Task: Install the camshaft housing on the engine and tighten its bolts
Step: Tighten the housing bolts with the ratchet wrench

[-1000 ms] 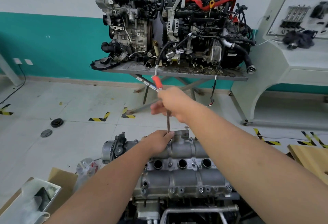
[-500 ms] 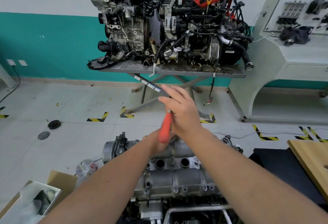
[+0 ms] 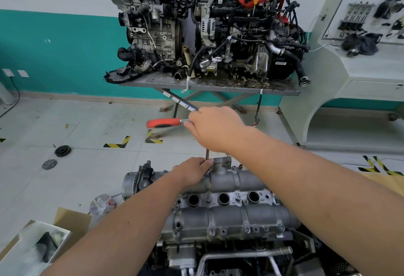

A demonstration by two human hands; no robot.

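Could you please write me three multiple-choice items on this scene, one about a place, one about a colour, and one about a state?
1. Where does the left hand rest?
A. on the far edge of the housing
B. on the cardboard box
C. on the floor

2. What colour is the ratchet handle?
A. blue
B. red
C. yellow

3. What is the right hand doing?
A. hanging idle
B. pressing flat on the housing
C. gripping the ratchet

Answers: 1 A, its fingers steady the thin rod there; 2 B, the grip is red with black; 3 C, the fingers curl round the tool's head end.
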